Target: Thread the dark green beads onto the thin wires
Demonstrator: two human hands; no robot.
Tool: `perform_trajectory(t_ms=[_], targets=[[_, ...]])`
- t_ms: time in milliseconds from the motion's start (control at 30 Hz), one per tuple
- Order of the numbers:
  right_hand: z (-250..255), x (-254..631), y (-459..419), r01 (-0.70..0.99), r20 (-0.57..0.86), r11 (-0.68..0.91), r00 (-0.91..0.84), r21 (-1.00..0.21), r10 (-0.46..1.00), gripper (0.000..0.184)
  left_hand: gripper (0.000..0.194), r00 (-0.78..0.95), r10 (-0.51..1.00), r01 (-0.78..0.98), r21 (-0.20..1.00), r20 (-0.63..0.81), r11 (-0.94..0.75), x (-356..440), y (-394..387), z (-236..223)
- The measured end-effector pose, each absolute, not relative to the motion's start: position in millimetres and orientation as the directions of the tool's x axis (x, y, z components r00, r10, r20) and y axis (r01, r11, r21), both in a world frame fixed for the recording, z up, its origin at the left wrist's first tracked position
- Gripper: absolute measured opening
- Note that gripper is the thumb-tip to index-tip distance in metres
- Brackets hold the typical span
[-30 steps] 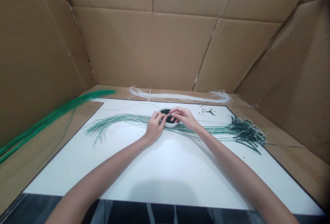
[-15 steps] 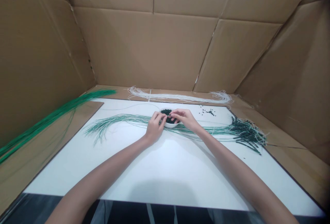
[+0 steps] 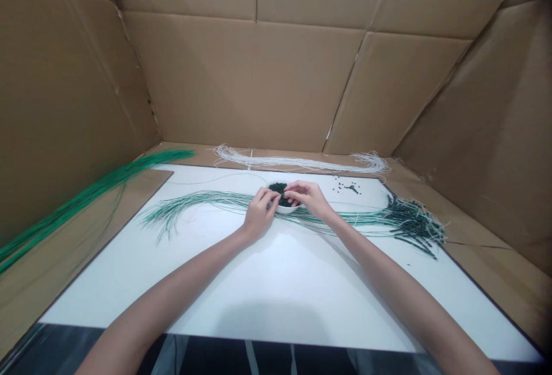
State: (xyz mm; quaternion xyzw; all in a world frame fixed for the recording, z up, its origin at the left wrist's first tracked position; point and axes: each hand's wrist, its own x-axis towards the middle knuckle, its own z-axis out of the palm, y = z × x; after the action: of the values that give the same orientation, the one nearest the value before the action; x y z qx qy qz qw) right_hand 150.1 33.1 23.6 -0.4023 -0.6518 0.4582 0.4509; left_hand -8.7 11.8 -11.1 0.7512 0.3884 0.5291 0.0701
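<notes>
A small white bowl (image 3: 286, 209) of dark green beads (image 3: 278, 187) sits at the middle of a white board (image 3: 267, 283). My left hand (image 3: 259, 211) is at the bowl's left rim, fingers pinched together. My right hand (image 3: 307, 196) reaches over the bowl's right side, fingertips pinched just above the beads. What either pinch holds is too small to make out. A bundle of thin green-and-white wires (image 3: 185, 201) runs across the board under both hands, ending in dark green tips (image 3: 411, 222) at the right.
White wires (image 3: 297, 162) lie along the far edge. A bright green wire bundle (image 3: 81, 196) lies at the left on cardboard. A few loose beads (image 3: 347, 186) are scattered right of the bowl. Cardboard walls (image 3: 276, 76) enclose the space on three sides.
Both hands stay at the bowl with only slight finger movement; the right fingertips have shifted a little toward the left hand.
</notes>
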Motion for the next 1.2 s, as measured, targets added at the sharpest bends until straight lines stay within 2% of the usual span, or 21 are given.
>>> perform_trajectory(t_ms=[233,433,767,1200], targets=[[26,156,34,0.059,0.183,0.201,-0.227,-0.978,0.956,0.022,0.014,0.101,0.705,0.517,0.569,0.702,-0.64,-9,12,-11],[27,163,35,0.055,0.147,0.17,-0.298,-0.984,0.943,0.029,0.014,0.093,0.703,0.509,0.573,0.705,-0.642,-9,12,-10],[28,160,34,0.036,0.199,0.223,-0.329,-0.974,0.923,0.024,0.014,0.121,0.68,0.494,0.55,0.723,-0.673,-8,10,-10],[28,159,34,0.05,0.174,0.2,-0.317,-0.979,0.932,0.025,0.014,0.119,0.673,0.49,0.546,0.73,-0.679,-8,11,-11]])
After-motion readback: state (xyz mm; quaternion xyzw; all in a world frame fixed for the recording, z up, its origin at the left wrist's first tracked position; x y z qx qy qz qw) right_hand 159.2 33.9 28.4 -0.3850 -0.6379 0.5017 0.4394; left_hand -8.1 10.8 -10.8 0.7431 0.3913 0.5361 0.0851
